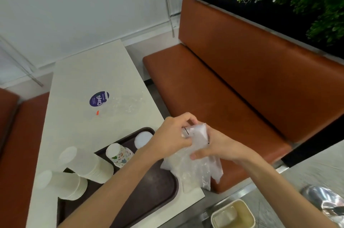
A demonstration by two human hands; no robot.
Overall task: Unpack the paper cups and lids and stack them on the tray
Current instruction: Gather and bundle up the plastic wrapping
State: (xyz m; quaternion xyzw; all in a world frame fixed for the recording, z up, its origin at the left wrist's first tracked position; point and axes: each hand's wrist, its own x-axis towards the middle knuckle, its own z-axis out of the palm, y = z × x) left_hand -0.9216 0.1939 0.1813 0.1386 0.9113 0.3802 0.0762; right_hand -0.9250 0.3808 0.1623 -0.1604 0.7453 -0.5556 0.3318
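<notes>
Both hands meet just right of the frame's centre, clamped on a clear plastic bag [193, 168]. The left forearm reaches up from the bottom edge across the dark tray [149, 196]. The left hand [173, 134] curls over the bag's top, fingers pinching the film. The right hand [216, 146] grips the bag from the right, thumb lying across its front. Something white, perhaps lids, fills the bag's top, but blur hides the detail. At the tray's left end, lower left, stand two white cup stacks [87, 164], bottoms up, with a printed cup stack [121, 154] and a white lid [143, 139] beside them.
</notes>
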